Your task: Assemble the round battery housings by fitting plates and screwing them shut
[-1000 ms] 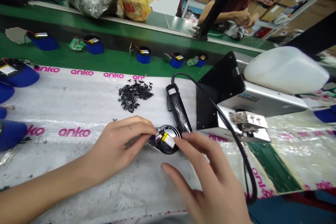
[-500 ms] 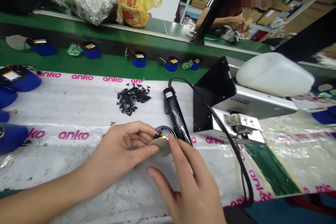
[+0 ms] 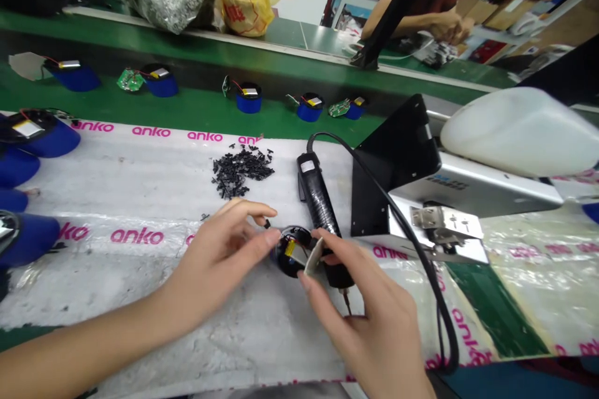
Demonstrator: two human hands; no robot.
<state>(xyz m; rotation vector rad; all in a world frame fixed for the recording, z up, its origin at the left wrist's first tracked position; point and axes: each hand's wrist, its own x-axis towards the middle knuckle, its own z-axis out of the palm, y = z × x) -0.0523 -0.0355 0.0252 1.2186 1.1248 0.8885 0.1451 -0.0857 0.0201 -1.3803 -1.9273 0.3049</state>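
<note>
In front of me a round black housing [image 3: 289, 262] lies with its inside facing up, a yellow-and-silver battery [image 3: 296, 252] in it. My right hand [image 3: 362, 299] pinches a thin pale round circuit board [image 3: 314, 257] by its edges, tilted nearly upright over the housing's right side. At the left rim is my left hand [image 3: 229, 249], its thumb and fingers closed around a small black plastic piece [image 3: 267, 223]. An electric screwdriver [image 3: 322, 212] wrapped in black tape lies just behind the right fingers, its bit pointing towards me.
Beyond the hands is a pile of small black plastic pieces [image 3: 238, 171]. A silver screw feeder [image 3: 496, 190] stands at right, the screwdriver's black cable [image 3: 421, 249] looping before it. Blue housings [image 3: 249, 100] line the green belt; more crowd the left. A co-worker's hands [image 3: 449, 25] show across the bench.
The board has swung from lying over the housing to nearly upright in my right hand, baring the battery. My left hand has let go of the board and shifted left with a small black piece.
</note>
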